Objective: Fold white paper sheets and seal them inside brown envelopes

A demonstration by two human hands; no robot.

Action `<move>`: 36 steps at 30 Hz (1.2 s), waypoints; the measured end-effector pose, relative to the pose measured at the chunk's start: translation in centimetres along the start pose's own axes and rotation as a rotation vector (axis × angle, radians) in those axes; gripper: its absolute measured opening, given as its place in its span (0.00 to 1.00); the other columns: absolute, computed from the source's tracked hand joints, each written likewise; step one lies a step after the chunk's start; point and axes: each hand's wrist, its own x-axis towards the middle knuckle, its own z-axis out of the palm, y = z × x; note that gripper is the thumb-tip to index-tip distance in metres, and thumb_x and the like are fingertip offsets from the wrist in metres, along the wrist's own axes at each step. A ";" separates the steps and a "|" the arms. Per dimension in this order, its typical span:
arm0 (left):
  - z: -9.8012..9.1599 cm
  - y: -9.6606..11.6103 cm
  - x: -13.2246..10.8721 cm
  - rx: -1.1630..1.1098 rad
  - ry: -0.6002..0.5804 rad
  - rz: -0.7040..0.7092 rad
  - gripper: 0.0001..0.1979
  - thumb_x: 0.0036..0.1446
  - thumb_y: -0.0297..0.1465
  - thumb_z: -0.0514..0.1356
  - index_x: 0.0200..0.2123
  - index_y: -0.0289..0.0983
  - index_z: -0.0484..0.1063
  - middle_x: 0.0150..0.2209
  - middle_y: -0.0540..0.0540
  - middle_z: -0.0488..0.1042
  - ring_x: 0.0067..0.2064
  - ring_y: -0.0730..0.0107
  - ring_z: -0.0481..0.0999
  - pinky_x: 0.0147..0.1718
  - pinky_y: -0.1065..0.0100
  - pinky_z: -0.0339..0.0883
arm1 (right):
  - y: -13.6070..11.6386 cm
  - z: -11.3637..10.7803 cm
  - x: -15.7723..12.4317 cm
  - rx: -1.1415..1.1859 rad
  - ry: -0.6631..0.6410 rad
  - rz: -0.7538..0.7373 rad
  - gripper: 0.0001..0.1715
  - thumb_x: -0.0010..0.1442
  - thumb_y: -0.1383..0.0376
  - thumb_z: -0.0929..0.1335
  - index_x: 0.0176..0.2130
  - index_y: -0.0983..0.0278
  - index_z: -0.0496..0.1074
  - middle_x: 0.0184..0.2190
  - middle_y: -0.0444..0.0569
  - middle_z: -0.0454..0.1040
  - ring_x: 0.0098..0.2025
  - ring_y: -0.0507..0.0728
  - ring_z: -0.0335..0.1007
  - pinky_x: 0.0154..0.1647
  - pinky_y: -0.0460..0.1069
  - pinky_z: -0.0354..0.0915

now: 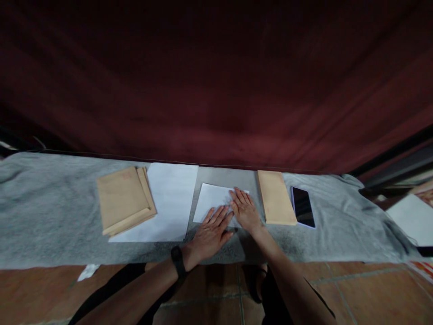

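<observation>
A folded white sheet of paper (211, 198) lies on the grey cloth (50, 207) in the middle of the surface. My left hand (209, 234) rests flat on the paper's near edge, fingers stretched out; a black band sits on that wrist. My right hand (245, 210) presses flat on the paper's right part, fingers together and extended. Neither hand holds anything.
Left of the paper lies a stack of white sheets (171, 198) with brown envelopes (123, 198) on top. A second pile of brown envelopes (275, 196) and a dark phone (302, 206) lie to the right. A dark red curtain (216, 81) hangs behind. Tiled floor shows below.
</observation>
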 end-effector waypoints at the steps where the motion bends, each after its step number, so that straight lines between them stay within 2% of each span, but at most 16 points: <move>1: 0.0 0.0 -0.1 0.000 0.010 -0.015 0.30 0.70 0.45 0.47 0.69 0.36 0.53 0.70 0.38 0.54 0.71 0.57 0.51 0.68 0.49 0.47 | 0.3 0.2 0.2 -0.015 0.017 0.016 0.29 0.74 0.58 0.54 0.68 0.62 0.57 0.70 0.52 0.53 0.71 0.61 0.48 0.70 0.60 0.48; 5: 0.0 -0.4 -0.5 0.015 0.058 -0.101 0.31 0.69 0.44 0.47 0.68 0.31 0.55 0.70 0.34 0.54 0.71 0.55 0.51 0.68 0.49 0.48 | 1.1 0.7 0.4 -0.046 0.076 0.077 0.30 0.73 0.58 0.55 0.69 0.65 0.56 0.70 0.56 0.54 0.70 0.63 0.52 0.69 0.61 0.51; 10: -0.2 -1.0 -0.5 0.056 0.112 -0.211 0.30 0.69 0.42 0.48 0.67 0.31 0.58 0.69 0.33 0.56 0.71 0.52 0.53 0.67 0.49 0.50 | 0.8 0.5 -0.2 -0.051 0.149 0.156 0.32 0.73 0.58 0.56 0.69 0.70 0.55 0.69 0.61 0.54 0.70 0.65 0.52 0.68 0.63 0.51; 14: -0.4 -1.5 0.7 0.065 0.086 -0.269 0.25 0.69 0.38 0.47 0.65 0.35 0.61 0.68 0.36 0.58 0.70 0.52 0.55 0.66 0.49 0.52 | -0.9 0.2 -1.3 -0.020 0.119 0.043 0.32 0.73 0.59 0.55 0.70 0.67 0.51 0.71 0.57 0.50 0.72 0.63 0.47 0.69 0.63 0.49; 17: -0.3 -2.3 2.2 0.064 0.054 -0.305 0.24 0.69 0.35 0.46 0.65 0.37 0.62 0.69 0.39 0.58 0.70 0.53 0.54 0.67 0.48 0.51 | -2.1 0.4 -2.3 0.001 0.074 -0.053 0.31 0.72 0.59 0.57 0.70 0.63 0.53 0.71 0.54 0.50 0.72 0.62 0.46 0.70 0.62 0.48; 22: 0.0 -4.3 4.4 0.069 0.080 -0.384 0.25 0.68 0.34 0.45 0.66 0.34 0.62 0.69 0.38 0.57 0.71 0.52 0.53 0.67 0.46 0.46 | -2.4 0.8 -3.1 -0.012 0.096 -0.083 0.30 0.72 0.58 0.60 0.69 0.63 0.56 0.70 0.55 0.53 0.71 0.62 0.49 0.70 0.62 0.49; 29: -0.1 -7.3 6.0 -0.030 0.163 -0.488 0.26 0.66 0.31 0.46 0.63 0.27 0.63 0.65 0.32 0.63 0.67 0.53 0.61 0.65 0.52 0.54 | -2.2 0.1 -3.2 0.016 0.094 -0.083 0.30 0.71 0.57 0.60 0.68 0.63 0.57 0.70 0.55 0.52 0.71 0.62 0.49 0.70 0.62 0.49; 33: -1.2 -7.8 6.3 -0.123 0.209 -0.562 0.25 0.65 0.30 0.48 0.62 0.27 0.64 0.62 0.30 0.68 0.64 0.53 0.67 0.62 0.55 0.60 | -2.8 -0.7 -3.6 0.069 0.058 -0.187 0.34 0.70 0.52 0.61 0.69 0.63 0.56 0.71 0.55 0.51 0.72 0.63 0.47 0.71 0.64 0.45; 36: -2.3 -7.8 6.0 -0.173 0.170 -0.645 0.26 0.63 0.31 0.52 0.62 0.27 0.63 0.56 0.30 0.73 0.58 0.51 0.72 0.58 0.54 0.63 | -3.3 -1.0 -3.9 0.103 0.010 -0.247 0.37 0.68 0.49 0.62 0.69 0.63 0.56 0.71 0.56 0.51 0.71 0.64 0.48 0.71 0.64 0.45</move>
